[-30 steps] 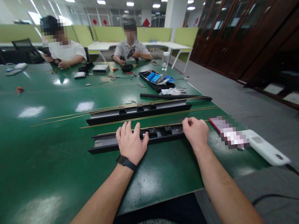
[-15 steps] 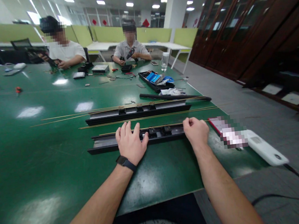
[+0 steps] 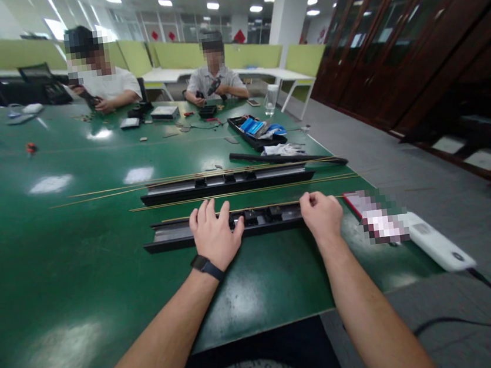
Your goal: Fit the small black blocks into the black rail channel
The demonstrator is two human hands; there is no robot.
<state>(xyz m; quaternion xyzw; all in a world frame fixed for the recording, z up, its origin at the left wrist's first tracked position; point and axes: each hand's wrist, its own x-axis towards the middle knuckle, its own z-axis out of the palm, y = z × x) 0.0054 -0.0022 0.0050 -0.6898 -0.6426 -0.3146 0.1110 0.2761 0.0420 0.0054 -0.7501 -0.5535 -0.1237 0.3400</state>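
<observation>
My left hand lies with spread fingers across the near black rail, a long channel with a silvery inner face. Black blocks sit inside the channel, right of that hand. At the rail's right end my right hand is closed, thumb and fingers pinched on a thin brass-coloured rod. The rod runs along the rail's far edge, passes behind my left fingers and comes out to the right of my right hand. My fingers hide part of the rail and rod.
A second black rail lies farther off, with more thin rods around it. Behind are a black tube and a tray of blue items. A phone and white device lie right. Two people sit across the table.
My two hands have hardly moved and keep the same poses. Across the table, the person at the left has shifted their hands slightly.
</observation>
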